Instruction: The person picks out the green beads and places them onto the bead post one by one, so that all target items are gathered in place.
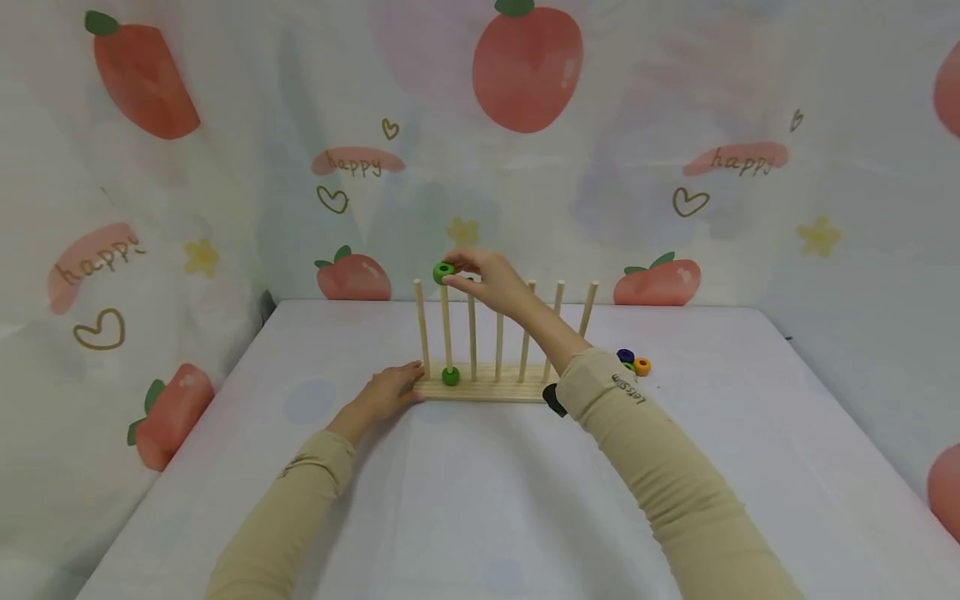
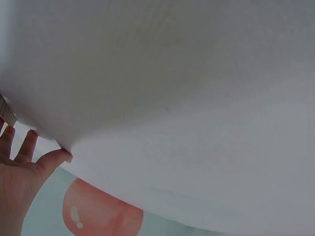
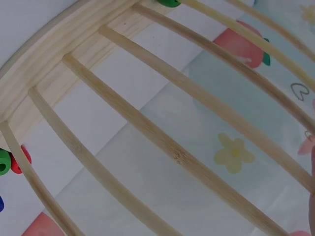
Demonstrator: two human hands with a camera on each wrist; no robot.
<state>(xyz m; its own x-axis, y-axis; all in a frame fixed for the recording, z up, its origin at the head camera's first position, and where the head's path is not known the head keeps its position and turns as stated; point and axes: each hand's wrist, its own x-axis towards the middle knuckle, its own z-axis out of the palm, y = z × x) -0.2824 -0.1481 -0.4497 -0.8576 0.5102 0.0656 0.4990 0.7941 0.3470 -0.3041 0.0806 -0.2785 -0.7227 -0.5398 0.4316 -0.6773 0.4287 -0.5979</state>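
Note:
Between thumb and fingertips, my right hand (image 1: 491, 279) pinches a green bead (image 1: 443, 272) at the top of the second peg from the left. Another green bead (image 1: 450, 377) sits at the foot of that same peg. The pegs (image 1: 498, 346) stand upright in a row on a long wooden base (image 1: 480, 390). At the base's left end rests my left hand (image 1: 392, 390), its fingertips against the wood. Spread, fairly straight fingers (image 2: 29, 142) show in the left wrist view beside the base's edge. Bare pegs cross the right wrist view, which hides the held bead.
Right of the base, partly behind my right sleeve, lie loose beads, among them an orange bead (image 1: 642, 367) and a dark blue bead (image 1: 626, 356). The right wrist view adds a red bead (image 3: 20, 159). A patterned cloth wall (image 1: 480, 200) rises behind the white table (image 1: 465, 500).

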